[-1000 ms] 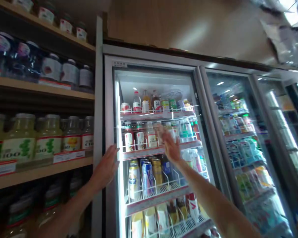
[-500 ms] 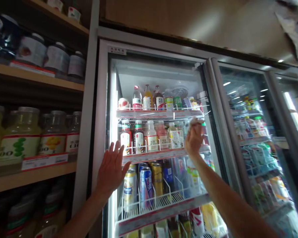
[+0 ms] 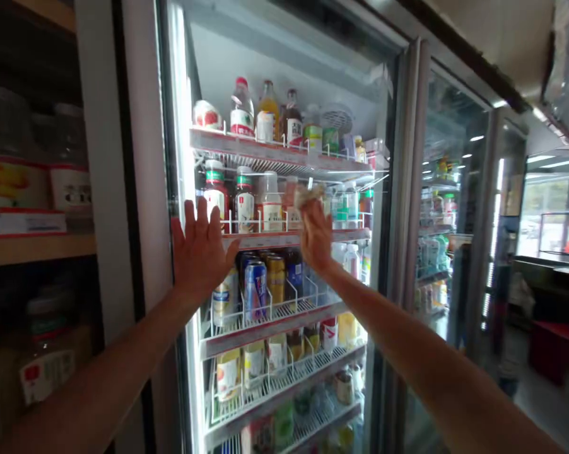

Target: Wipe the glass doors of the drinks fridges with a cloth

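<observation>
Currently: left hand (image 3: 200,249) flat, fingers spread, on cooler door (image 3: 289,57); right hand (image 3: 315,238) clenches crumpled cloth (image 3: 308,194) at its 12 o'clock.

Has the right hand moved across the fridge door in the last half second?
Yes. The right hand, clutching a pale cloth, slid left along the second shelf, from near the door's right frame back toward the middle.

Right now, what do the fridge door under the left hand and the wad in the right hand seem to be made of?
The fridge door looks like clear glossy glass in a grey frame, perhaps metal: bottles show through it. The wad is pale, matte and crumpled, so cloth or paper; the blur leaves that open.
</observation>
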A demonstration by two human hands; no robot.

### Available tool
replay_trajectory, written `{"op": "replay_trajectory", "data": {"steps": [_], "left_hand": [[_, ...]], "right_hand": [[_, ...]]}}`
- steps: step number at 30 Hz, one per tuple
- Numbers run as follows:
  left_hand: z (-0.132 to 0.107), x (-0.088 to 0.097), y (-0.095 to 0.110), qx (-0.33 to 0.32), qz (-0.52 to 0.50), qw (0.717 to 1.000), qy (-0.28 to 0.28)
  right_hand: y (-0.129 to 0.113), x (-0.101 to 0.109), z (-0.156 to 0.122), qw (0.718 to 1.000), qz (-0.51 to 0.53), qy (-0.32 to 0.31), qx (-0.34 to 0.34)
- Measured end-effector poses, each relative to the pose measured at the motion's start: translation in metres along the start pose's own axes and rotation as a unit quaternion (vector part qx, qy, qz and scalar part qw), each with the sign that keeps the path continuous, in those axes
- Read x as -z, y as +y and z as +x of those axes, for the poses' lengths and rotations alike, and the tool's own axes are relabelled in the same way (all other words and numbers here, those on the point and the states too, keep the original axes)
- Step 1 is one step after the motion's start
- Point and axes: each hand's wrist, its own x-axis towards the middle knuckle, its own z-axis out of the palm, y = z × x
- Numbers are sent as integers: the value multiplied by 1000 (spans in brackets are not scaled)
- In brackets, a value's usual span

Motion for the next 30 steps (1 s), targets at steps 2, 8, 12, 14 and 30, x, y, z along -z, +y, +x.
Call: {"op": "replay_trajectory", "data": {"steps": [2,8,12,14,30], "left_hand": [[0,1,3,-1,-19,1000,-14],[-2,4,-2,-40,-31,998,-31],[-2,1,-4,-36,-57,997,-41],[-2,0,-3,-31,-70,996,-42],[-8,-4,-7,-43,7,999,-12]], "right_hand": [[-28,-1,-5,987,18,-64,146],[2,4,39,990,-2,5,-139],[15,-3,49,991,2,9,-131],[13,-5,43,996,-3,4,-91],[5,2,28,993,-9,95,-67]]}}
